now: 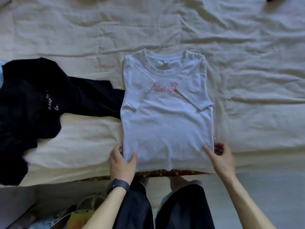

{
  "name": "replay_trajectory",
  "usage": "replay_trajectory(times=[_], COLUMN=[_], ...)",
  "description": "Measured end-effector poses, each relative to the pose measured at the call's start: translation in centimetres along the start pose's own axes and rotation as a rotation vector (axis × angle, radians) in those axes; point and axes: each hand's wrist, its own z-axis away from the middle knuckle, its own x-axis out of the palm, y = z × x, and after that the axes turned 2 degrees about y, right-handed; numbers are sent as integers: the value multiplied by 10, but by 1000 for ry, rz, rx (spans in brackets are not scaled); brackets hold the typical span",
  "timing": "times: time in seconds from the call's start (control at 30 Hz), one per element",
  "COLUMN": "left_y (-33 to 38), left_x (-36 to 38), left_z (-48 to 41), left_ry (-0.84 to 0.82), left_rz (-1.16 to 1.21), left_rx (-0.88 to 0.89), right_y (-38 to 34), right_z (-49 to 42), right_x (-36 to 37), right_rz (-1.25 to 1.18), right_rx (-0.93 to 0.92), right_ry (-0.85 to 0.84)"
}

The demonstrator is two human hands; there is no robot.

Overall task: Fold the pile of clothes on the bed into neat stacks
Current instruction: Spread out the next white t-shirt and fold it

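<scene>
Hiding ends of shirt [166,129] print [162,90]: folded sleeves [197,90]

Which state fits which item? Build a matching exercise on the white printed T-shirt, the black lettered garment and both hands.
1 white T-shirt with red script print
2 black garment with white lettering
3 left hand
4 right hand

A crumpled, unfolded
B sleeves folded in, flat
C wears dark wristband, pinches hem corner
D bare wrist, grips opposite corner

Pairs: 1-B, 2-A, 3-C, 4-D

One white T-shirt [166,121]; one black garment [33,100], possibly more bunched within; one left hand [121,164]; one right hand [221,156]; one wristwatch [118,185].
</scene>
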Motion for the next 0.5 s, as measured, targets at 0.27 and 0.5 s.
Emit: replay_trajectory(times=[0.27, 0.5], left_y=[-51, -65], left_x=[0, -17], left_z=[3, 45], left_ry=[-326, -259], left_rz=[90, 130], left_rx=[-128, -108], right_y=[64, 84], right_z=[10, 49], right_x=[-2, -23], right_rz=[-97, -227], right_rx=[41, -20], right_ry=[-273, -102])
